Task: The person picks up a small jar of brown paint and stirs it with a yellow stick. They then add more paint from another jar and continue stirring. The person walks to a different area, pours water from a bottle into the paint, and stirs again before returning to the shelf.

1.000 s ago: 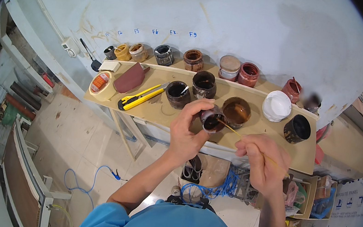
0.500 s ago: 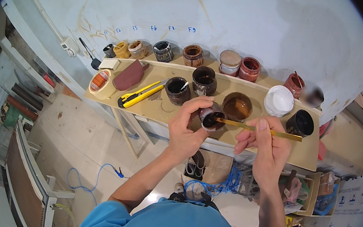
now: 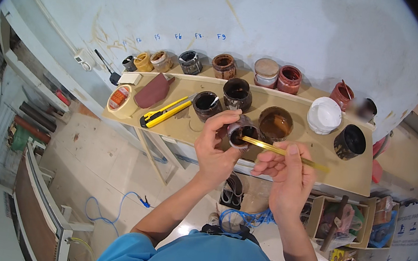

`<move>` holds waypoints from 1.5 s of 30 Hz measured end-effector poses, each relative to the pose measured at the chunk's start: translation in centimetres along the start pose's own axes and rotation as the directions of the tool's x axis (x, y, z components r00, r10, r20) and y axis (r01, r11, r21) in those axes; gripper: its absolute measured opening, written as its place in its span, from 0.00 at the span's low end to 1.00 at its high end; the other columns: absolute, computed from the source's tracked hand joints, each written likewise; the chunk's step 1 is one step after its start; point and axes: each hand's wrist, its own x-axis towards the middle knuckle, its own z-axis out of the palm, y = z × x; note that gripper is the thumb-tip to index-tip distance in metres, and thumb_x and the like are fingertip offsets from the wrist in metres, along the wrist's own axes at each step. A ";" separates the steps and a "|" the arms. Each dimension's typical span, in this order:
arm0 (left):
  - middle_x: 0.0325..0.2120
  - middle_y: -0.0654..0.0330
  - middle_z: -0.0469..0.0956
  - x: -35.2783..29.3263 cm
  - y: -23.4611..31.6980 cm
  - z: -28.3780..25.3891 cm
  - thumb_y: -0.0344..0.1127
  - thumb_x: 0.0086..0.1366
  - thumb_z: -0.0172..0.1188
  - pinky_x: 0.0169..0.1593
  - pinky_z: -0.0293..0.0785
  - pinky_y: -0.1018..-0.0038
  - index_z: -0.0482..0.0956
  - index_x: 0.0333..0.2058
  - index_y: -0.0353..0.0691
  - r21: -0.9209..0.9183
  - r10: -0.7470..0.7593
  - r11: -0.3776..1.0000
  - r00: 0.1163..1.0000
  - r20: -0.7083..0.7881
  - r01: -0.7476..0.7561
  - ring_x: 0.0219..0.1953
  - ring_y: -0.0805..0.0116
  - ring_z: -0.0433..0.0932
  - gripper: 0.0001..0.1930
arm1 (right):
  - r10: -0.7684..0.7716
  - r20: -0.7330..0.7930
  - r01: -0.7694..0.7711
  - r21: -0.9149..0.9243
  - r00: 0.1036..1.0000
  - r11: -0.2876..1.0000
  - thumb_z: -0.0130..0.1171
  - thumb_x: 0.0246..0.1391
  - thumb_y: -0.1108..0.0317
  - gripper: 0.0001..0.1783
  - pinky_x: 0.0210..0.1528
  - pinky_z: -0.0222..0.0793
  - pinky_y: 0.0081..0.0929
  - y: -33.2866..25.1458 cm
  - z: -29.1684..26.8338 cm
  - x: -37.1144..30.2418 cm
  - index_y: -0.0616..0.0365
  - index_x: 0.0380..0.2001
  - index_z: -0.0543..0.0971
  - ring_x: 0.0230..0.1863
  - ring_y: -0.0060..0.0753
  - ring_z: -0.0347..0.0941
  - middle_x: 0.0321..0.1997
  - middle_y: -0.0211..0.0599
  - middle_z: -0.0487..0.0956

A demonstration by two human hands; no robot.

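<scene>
My left hand (image 3: pixel 217 145) is closed round a small jar (image 3: pixel 241 131) with dark contents, its mouth tipped toward me. Between the thumb and fingers of my right hand (image 3: pixel 286 169) is a thin gold-coloured stick (image 3: pixel 265 146); its left end reaches into the jar's mouth. Just behind the jar stands a wide cup of brown liquid (image 3: pixel 275 124). Two dark-stained jars are close by: one with a white-tipped stick (image 3: pixel 206 105) and a taller one (image 3: pixel 237 94) behind it.
On the bench (image 3: pixel 189 122) lie a yellow utility knife (image 3: pixel 165 112), a maroon pad (image 3: pixel 153 90) and a tape roll (image 3: pixel 120 99). A white tub (image 3: pixel 323 116) and a black cup (image 3: pixel 350 142) stand to the right. Several paint jars (image 3: pixel 224 66) line the wall.
My right hand has moved left and slightly down, and the stick now slants more steeply down to the right. The left hand still holds the jar.
</scene>
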 end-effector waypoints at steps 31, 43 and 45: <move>0.62 0.47 0.76 0.2 -0.2 -0.1 0.13 0.55 0.75 0.62 0.79 0.69 0.74 0.59 0.34 0.077 0.081 0.993 0.993 0.090 -0.088 0.58 0.63 0.81 0.33 | -0.028 0.039 0.037 -0.272 0.999 0.962 0.43 0.80 0.64 0.16 0.35 0.85 0.29 -3.0 -0.4 0.0 0.66 0.45 0.76 0.30 0.32 0.85 0.33 0.46 0.85; 0.62 0.48 0.77 0.4 0.2 -0.1 0.15 0.55 0.77 0.63 0.78 0.69 0.74 0.59 0.33 0.085 0.013 0.996 0.994 0.112 -0.023 0.58 0.64 0.81 0.33 | 0.188 -0.085 -0.166 0.216 0.979 0.962 0.43 0.78 0.60 0.16 0.38 0.88 0.41 0.0 -1.3 0.1 0.62 0.46 0.74 0.31 0.40 0.86 0.35 0.53 0.86; 0.62 0.49 0.77 0.6 0.2 0.0 0.16 0.55 0.78 0.64 0.78 0.69 0.74 0.59 0.33 0.107 0.017 0.994 0.993 0.119 -0.030 0.58 0.65 0.81 0.33 | 0.187 -0.106 -0.153 0.273 0.977 0.950 0.44 0.78 0.59 0.16 0.38 0.88 0.39 0.3 -1.1 -0.2 0.61 0.47 0.74 0.32 0.39 0.86 0.37 0.52 0.86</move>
